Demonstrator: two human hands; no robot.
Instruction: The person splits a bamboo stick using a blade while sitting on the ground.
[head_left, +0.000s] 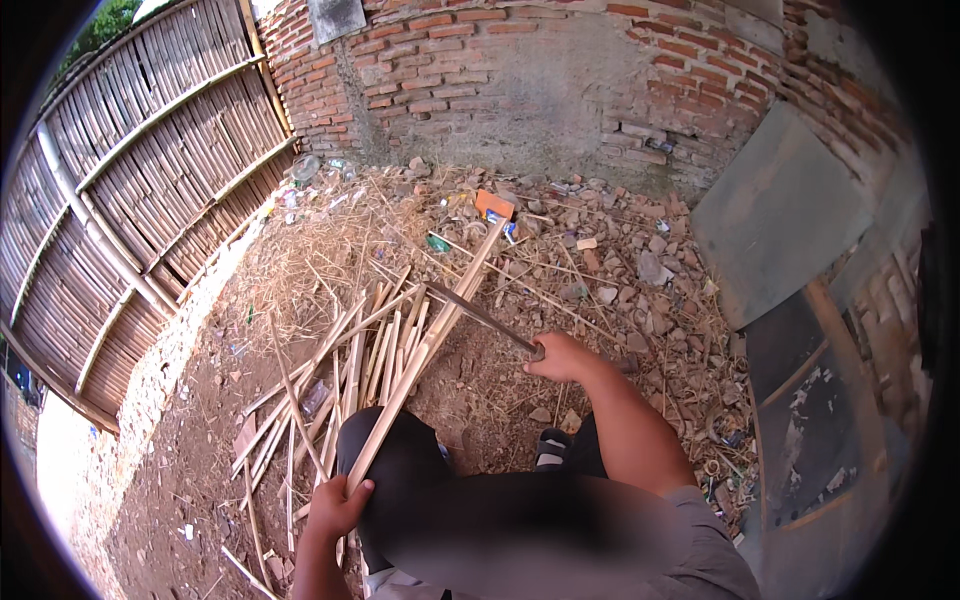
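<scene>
- Left grip (pixel 335 508) closed around a strip (pixel 412 381), held over a leg (pixel 425 447) (probably for steadiness).
- Right grip (pixel 560 358) clasping a blade (pixel 500 328) that crosses the strip.

Worn here are a grey short-sleeved shirt (pixel 708 535), black trousers (pixel 418 446) and dark footwear (pixel 556 436) with pale stripes (pixel 549 459).

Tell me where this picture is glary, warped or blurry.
In the head view, glare bleaches the lower-left ground; the brick wall curves with fisheye distortion; a dark blurred patch covers the lower middle; blade and held strip look clearer.
</scene>
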